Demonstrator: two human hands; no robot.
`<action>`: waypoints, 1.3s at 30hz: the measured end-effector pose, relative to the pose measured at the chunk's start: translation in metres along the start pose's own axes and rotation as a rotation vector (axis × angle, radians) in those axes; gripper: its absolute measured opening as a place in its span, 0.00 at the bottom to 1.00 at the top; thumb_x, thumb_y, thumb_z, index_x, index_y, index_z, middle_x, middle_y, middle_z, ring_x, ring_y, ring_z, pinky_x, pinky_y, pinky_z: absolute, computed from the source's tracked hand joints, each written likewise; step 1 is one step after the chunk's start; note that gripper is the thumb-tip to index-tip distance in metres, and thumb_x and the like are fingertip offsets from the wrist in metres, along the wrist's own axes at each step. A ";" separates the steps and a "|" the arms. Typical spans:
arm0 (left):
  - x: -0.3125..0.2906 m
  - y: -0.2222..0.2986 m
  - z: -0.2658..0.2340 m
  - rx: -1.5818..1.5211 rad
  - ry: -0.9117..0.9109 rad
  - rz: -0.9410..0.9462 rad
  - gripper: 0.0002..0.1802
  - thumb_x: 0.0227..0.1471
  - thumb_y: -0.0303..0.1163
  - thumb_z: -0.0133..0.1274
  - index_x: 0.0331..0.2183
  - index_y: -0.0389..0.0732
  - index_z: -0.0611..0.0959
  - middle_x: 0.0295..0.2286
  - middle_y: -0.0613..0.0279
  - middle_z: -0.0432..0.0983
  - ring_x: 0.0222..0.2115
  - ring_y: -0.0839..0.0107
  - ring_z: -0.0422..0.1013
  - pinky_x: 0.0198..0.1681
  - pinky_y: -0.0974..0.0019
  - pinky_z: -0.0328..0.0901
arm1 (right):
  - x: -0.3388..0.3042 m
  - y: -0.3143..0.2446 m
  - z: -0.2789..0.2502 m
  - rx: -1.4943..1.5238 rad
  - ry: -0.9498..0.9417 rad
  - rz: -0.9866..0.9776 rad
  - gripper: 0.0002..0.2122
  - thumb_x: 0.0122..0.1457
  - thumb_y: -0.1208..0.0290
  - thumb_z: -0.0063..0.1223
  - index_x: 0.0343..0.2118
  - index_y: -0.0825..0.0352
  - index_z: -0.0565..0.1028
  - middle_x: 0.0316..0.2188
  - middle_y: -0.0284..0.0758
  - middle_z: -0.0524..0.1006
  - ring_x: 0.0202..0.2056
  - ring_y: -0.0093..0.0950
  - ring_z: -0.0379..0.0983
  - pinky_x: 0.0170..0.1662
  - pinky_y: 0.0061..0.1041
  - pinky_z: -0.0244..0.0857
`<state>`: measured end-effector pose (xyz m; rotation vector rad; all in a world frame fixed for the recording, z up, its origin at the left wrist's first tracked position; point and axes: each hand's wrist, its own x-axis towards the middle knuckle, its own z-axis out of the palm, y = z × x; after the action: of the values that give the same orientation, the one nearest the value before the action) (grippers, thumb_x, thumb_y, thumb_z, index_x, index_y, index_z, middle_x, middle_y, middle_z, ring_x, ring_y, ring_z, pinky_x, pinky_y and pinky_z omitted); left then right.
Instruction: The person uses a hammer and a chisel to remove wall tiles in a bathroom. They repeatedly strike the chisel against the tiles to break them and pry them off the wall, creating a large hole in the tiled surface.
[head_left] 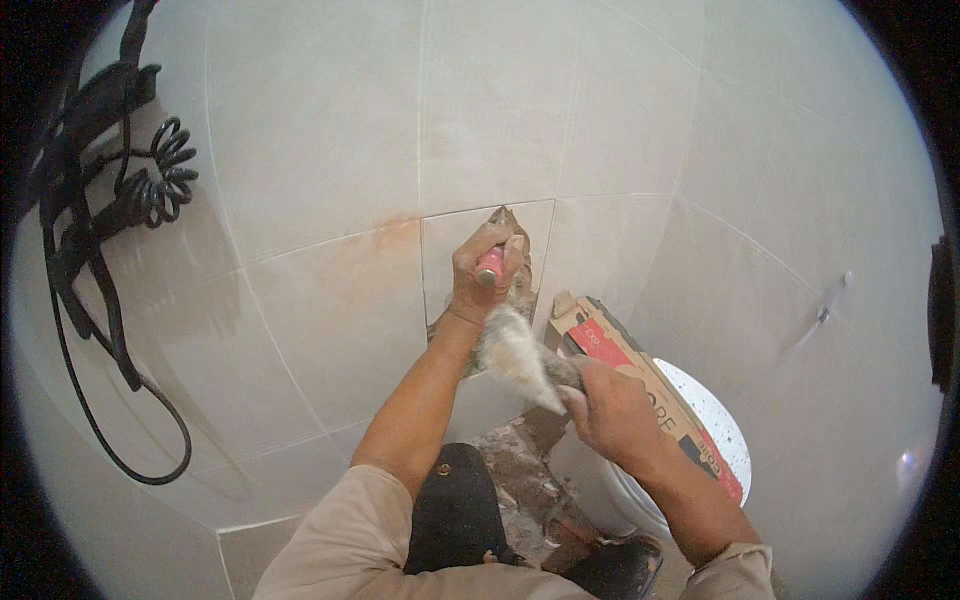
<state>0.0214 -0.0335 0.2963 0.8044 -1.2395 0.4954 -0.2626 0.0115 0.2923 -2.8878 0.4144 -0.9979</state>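
My left hand [482,275] is closed round the red handle of a chisel [490,264], whose metal end points back at me. The chisel's tip rests near the top edge of a cut wall tile [447,265]. A rough, broken patch [524,275] shows beside and below that hand, partly hidden by it. Just below and to the right, my right hand [612,412] grips the handle of a hammer [518,352]. The hammer's pale, dusty head is smeared by motion and overlaps my left wrist in the picture.
A white bucket [590,480] stands at the right, with a long cardboard box [655,395] lying across its top. Broken rubble [520,470] covers the floor between my legs and the bucket. Black coiled cable [170,175] hangs on the left. A small fitting [824,315] sticks out of the right wall.
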 end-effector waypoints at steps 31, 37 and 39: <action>0.001 0.000 0.005 0.057 -0.046 -0.102 0.11 0.61 0.37 0.59 0.35 0.38 0.83 0.27 0.66 0.77 0.28 0.77 0.69 0.33 0.69 0.67 | 0.036 -0.013 0.000 0.005 0.122 -0.477 0.20 0.63 0.50 0.54 0.35 0.67 0.70 0.27 0.47 0.77 0.26 0.48 0.77 0.29 0.45 0.72; -0.001 0.011 0.009 -0.001 -0.075 -0.153 0.12 0.63 0.37 0.58 0.35 0.37 0.83 0.28 0.65 0.77 0.29 0.77 0.69 0.35 0.68 0.68 | 0.046 0.008 0.008 -0.175 0.057 -0.055 0.20 0.59 0.50 0.58 0.32 0.65 0.69 0.24 0.41 0.73 0.25 0.45 0.75 0.28 0.43 0.71; 0.000 -0.002 0.004 0.053 -0.036 -0.068 0.10 0.60 0.34 0.59 0.33 0.37 0.82 0.26 0.65 0.74 0.28 0.75 0.68 0.32 0.69 0.66 | 0.040 -0.014 0.002 -0.086 0.098 -0.208 0.20 0.60 0.50 0.57 0.32 0.66 0.69 0.25 0.42 0.74 0.26 0.45 0.76 0.28 0.43 0.71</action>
<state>0.0203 -0.0377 0.2958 0.9013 -1.2323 0.4615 -0.2280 0.0137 0.3162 -3.0161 0.1678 -1.1826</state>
